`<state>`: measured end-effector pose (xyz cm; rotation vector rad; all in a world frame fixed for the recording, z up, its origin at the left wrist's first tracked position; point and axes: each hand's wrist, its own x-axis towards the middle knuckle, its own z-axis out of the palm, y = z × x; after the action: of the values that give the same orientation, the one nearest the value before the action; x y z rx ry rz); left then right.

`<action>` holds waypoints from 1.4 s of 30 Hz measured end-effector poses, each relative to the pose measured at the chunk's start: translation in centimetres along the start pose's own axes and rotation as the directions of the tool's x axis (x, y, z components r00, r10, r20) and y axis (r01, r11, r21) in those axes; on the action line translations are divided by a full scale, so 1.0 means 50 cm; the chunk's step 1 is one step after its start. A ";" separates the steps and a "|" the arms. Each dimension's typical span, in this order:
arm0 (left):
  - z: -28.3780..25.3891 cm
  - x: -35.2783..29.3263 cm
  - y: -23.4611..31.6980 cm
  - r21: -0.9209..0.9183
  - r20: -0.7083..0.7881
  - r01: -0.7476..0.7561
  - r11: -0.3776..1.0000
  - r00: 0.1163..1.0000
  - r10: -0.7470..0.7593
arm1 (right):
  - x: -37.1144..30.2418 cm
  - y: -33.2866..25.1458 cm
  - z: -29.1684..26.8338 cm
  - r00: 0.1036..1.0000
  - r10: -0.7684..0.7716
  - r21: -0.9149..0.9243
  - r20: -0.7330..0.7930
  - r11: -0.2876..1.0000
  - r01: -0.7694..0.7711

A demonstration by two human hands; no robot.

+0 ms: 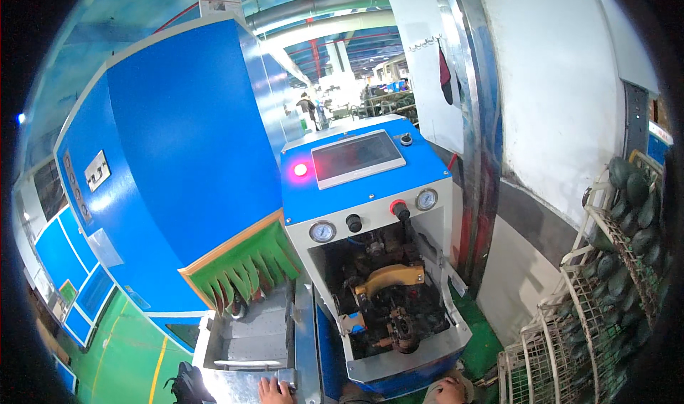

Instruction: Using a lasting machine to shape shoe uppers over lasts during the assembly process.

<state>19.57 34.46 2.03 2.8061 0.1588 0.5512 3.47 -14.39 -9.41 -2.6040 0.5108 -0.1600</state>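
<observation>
My left hand (274,390) rests with its fingers stretched over the bright metal front edge (246,380) of a grey conveyor outlet. No object shows in it. At the lower edge, my right hand (450,391) lies by my beige trouser leg, below the front of a blue-and-white machine (296,208). Its fingers are partly hidden, so their pose is unclear. Inside the machine's opening sit a curved yellow metal piece (390,279) and a dark clamp-like mechanism (403,329). On the sloping top are a dark screen (358,159) and a lit red-pink button (301,169).
A tall blue cabinet (185,119) stands left, with green strip curtains (246,268) over its outlet. Wire racks (548,340) at right hold several dark green forms like shoe lasts (627,247). A black shoe-like thing (187,384) is lower left. A metal post (481,112) stands behind.
</observation>
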 end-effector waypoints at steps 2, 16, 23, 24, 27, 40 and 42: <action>-0.027 -0.002 0.023 -0.021 0.014 0.043 0.999 0.999 -0.043 | -0.008 -0.007 -0.008 1.000 0.006 -0.016 0.009 1.000 -0.006; -0.003 0.002 0.010 -0.085 -0.102 0.054 0.995 0.993 -0.063 | 0.014 0.024 0.049 0.999 -0.033 0.074 -0.033 0.997 0.035; -0.012 0.015 0.019 -0.057 -0.060 0.069 0.996 0.996 -0.072 | 0.023 0.007 0.041 0.999 -0.018 0.141 -0.043 0.990 0.024; -0.011 0.013 0.020 -0.056 -0.059 0.074 0.996 0.995 -0.078 | 0.019 0.009 0.040 0.999 -0.022 0.139 -0.038 0.990 0.027; -0.009 0.001 0.013 -0.076 -0.073 0.062 0.995 0.995 -0.067 | 0.012 0.011 0.039 0.999 -0.026 0.107 -0.018 0.994 0.028; -0.023 0.000 0.025 -0.042 -0.116 0.033 0.999 0.993 -0.037 | 0.013 -0.003 0.019 0.999 -0.001 0.123 0.048 0.992 -0.005; -0.011 0.007 0.028 -0.059 -0.143 0.038 0.998 0.989 -0.046 | 0.016 0.001 0.022 0.996 0.030 0.124 0.081 0.991 -0.040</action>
<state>19.75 33.33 3.05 2.7019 0.2274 0.7370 4.40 -14.22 -10.39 -2.4662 0.5020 -0.0740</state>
